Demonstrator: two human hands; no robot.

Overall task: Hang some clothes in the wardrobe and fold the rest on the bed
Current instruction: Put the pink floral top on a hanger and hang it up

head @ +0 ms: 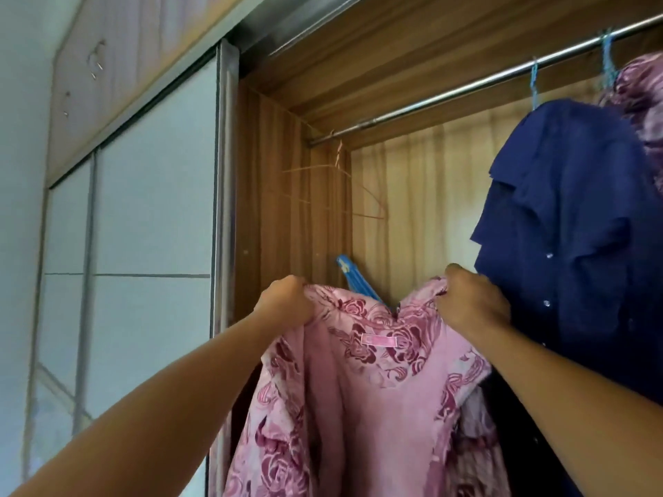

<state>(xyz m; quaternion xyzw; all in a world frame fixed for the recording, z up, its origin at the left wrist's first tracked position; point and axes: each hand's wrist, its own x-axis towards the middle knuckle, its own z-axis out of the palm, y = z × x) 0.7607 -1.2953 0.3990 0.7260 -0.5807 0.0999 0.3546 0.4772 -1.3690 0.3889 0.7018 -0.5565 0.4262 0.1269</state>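
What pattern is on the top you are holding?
Pink top with dark red roses, shown in the head view.

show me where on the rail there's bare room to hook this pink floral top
Free: the stretch of rail between the empty wire hanger at its left end and the blue hook holding the navy shirt. Crowded: the right end, where that shirt and a pink patterned garment hang close together.

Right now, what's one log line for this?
left hand: grips pink floral top | right hand: grips it too | blue hanger: at collar | rail: above
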